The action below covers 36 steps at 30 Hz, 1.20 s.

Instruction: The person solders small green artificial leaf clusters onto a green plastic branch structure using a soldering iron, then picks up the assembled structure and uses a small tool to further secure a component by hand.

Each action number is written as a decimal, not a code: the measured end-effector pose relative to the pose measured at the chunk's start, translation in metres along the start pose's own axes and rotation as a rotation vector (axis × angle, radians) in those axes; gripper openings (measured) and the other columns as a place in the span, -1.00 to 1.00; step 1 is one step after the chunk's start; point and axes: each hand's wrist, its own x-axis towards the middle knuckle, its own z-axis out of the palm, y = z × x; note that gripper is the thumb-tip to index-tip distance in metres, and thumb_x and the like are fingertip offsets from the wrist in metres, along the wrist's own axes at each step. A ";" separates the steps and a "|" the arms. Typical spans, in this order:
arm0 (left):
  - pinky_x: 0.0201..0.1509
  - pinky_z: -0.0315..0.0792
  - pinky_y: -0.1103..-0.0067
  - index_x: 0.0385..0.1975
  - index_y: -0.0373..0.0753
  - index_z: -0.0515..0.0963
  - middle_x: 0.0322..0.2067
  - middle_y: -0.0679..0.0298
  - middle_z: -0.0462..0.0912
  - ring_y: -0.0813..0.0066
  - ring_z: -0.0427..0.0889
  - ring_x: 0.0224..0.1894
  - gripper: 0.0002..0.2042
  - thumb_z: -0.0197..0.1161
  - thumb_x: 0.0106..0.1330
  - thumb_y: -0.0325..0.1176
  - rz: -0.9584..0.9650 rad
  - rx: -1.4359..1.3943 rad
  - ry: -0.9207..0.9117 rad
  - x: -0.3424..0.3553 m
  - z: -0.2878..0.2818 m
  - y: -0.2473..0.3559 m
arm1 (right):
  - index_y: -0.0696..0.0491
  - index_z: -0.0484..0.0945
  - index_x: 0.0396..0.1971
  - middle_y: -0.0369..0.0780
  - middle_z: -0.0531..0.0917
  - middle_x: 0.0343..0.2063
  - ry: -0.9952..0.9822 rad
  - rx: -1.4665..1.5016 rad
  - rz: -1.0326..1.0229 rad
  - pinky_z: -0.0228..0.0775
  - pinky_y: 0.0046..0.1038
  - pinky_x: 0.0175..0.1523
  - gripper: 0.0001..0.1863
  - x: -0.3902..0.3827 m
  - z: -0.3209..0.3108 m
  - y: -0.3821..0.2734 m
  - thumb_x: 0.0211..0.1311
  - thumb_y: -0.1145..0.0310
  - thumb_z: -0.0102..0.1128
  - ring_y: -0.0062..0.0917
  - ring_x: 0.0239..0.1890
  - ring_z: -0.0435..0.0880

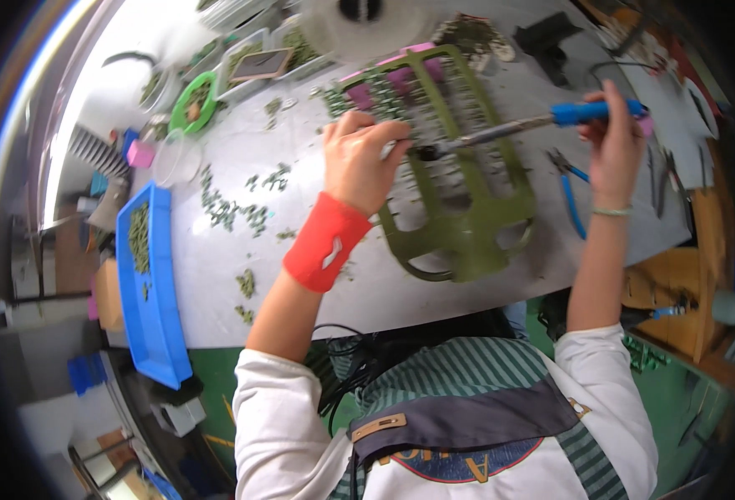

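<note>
An olive-green plastic frame [476, 231] with open slots lies on the grey table, rows of small pieces filling its slots. My right hand [617, 150] grips a soldering iron [567, 114] by its blue handle. The metal shaft points left across the frame, and its dark tip ends close to my left fingers. Above the frame's left side my left hand [357, 158] is closed in a pinch; what sits between thumb and forefinger is too small to make out. A red band wraps that wrist. Dark green pieces [381, 96] fill the frame's far left row.
Left of the frame lie loose green pieces [225, 208]. A long blue tray [152, 308] stands at the table's left edge. Farther back are a bright green bowl [180, 114], a phone [260, 65] and clear bins. Blue-handled pliers [569, 196] lie at the right, with a black hot-glue-gun-shaped tool [548, 43] beyond.
</note>
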 end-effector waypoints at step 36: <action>-0.33 0.46 0.71 -0.33 -0.29 0.58 -0.49 0.30 0.66 0.66 0.59 -0.45 -0.87 0.31 0.11 -0.49 -0.787 -0.364 0.212 -0.108 -0.064 -0.159 | 0.10 0.59 -0.55 -0.30 0.59 -0.61 -0.016 -0.039 0.061 0.31 -0.68 -0.56 -0.70 -0.018 0.006 -0.026 0.10 0.14 0.28 -0.70 -0.69 0.51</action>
